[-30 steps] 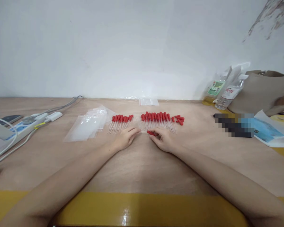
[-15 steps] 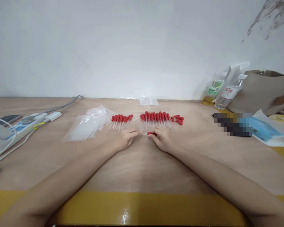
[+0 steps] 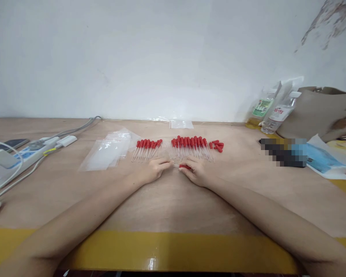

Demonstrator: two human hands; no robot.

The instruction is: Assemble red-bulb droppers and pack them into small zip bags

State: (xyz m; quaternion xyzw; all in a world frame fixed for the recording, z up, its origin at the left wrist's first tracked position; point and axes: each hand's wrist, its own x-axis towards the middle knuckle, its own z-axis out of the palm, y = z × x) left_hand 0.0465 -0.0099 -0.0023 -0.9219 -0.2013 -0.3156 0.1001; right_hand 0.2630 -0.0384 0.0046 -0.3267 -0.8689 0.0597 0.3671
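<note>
A: Hands?
B: Left hand (image 3: 156, 169): thumb and fingertips pinched on what looks like a thin clear tube (image 3: 175, 165). Right hand (image 3: 196, 171): fingers curled round a red bulb (image 3: 185, 167). Tube and bulb sit end to end in the gap between the hands, low over the table (image 3: 173, 207).
A: Bulb fully on?
B: Can't tell, right fingers hide most of it.
A: Failure modes?
B: My read: off-axis push bends or cracks the tube. Weak left pinch lets it slip. Glass or plastic, can't tell.
A: Next ring out?
B: Just beyond the hands, loose tubes (image 3: 167, 149) between a left row of droppers (image 3: 148, 144) and a right row of droppers (image 3: 192, 142). Knuckles are near both; a brush could roll some out of line. Loose bulbs (image 3: 218, 146) right of that; those could roll too.
A: Rest?
B: Flat clear bags (image 3: 99, 154) left of the left row, overlapping, so could slide if nudged. Power strip (image 3: 29, 154) far left, bottles (image 3: 279, 113) far right, well apart.
</note>
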